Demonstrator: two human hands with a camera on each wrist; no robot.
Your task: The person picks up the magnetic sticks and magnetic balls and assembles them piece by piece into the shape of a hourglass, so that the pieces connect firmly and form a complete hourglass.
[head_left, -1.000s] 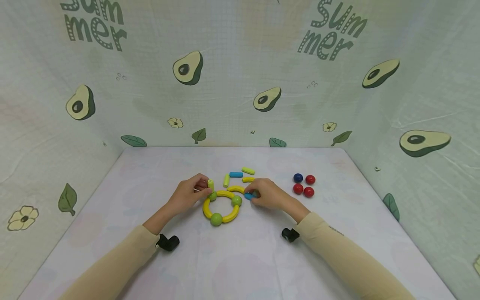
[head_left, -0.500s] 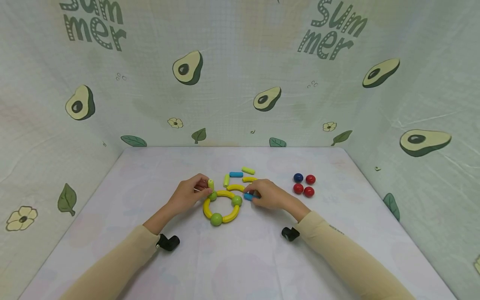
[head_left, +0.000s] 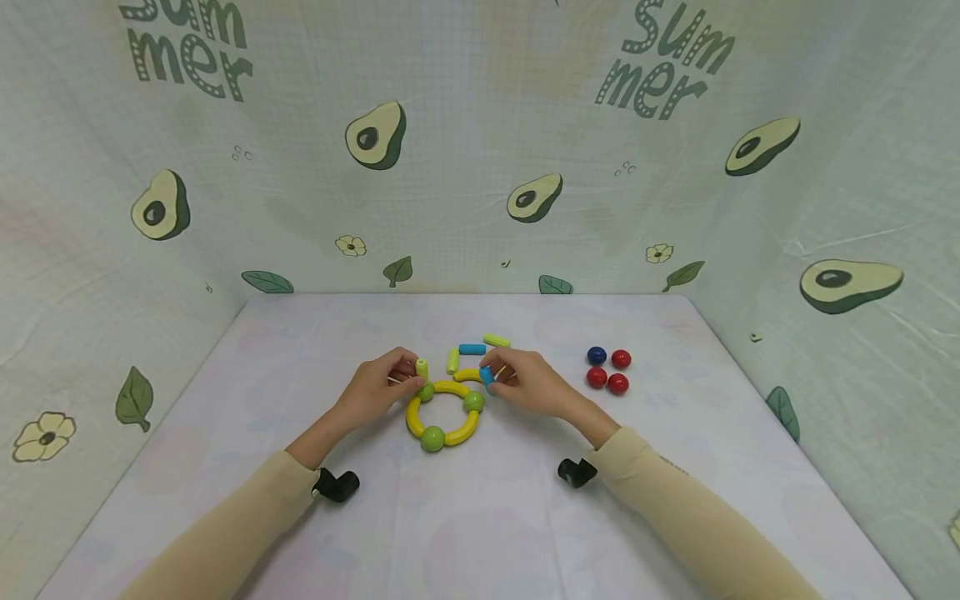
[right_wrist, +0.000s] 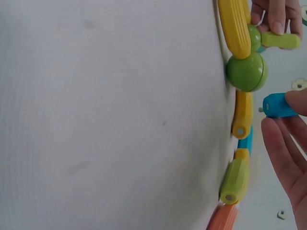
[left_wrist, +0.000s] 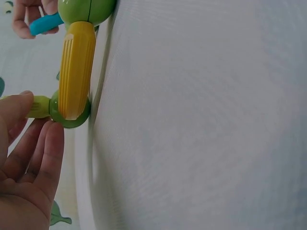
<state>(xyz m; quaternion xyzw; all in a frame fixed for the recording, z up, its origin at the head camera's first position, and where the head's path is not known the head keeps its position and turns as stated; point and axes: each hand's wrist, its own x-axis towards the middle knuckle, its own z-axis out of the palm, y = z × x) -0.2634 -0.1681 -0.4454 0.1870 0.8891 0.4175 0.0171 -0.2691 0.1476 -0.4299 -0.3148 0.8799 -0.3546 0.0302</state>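
Observation:
My left hand (head_left: 381, 385) pinches a light green stick (head_left: 422, 367) that stands upright on a green ball (head_left: 426, 392). That ball belongs to a ring of curved yellow pieces (head_left: 414, 418) joined by green balls (head_left: 432, 438), lying on the table. To the right of the ring, my right hand (head_left: 528, 383) holds a short blue stick (head_left: 486, 375) between thumb and fingers. In the right wrist view the blue stick (right_wrist: 278, 105) is raised off the table, its end facing the ring and apart from it.
Behind the ring lie a curved yellow piece (head_left: 468, 375), light green sticks (head_left: 453, 361) and another blue stick (head_left: 472, 349). Further right sit a dark blue ball (head_left: 596, 356) and several red balls (head_left: 617, 384). An orange piece (right_wrist: 223, 218) shows in the right wrist view.
My right hand has lifted the blue stick from the table, turned it and brought it slightly left. A yellow piece behind that hand is now hidden. My left hand stays put.

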